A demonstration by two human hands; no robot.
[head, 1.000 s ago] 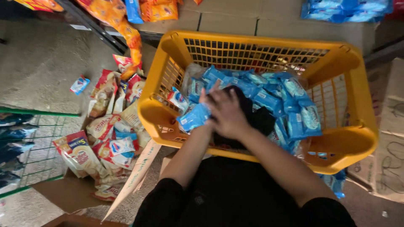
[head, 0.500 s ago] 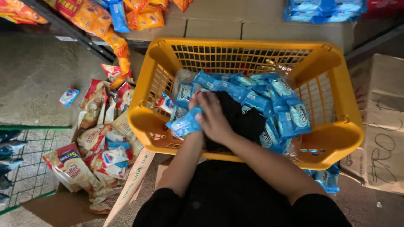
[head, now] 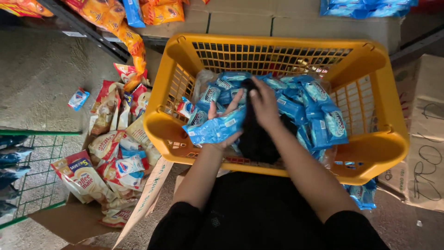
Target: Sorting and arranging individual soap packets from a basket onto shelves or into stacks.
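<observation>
A yellow plastic basket rests on my lap, filled with several small blue snack packets. My left hand holds a strip of blue packets over the basket's left side. My right hand lies just to its right, its fingers resting on a dark object among the packets in the middle of the basket. What that dark object is cannot be made out.
An open cardboard box at lower left holds several red and white sachets. Orange snack strips hang at the top left. Brown cartons stand to the right, and a green wire rack at the left edge.
My left hand has lifted a strip of blue packets up and leftward out of the pile. My right hand stays on the dark object. The view has shifted slightly.
</observation>
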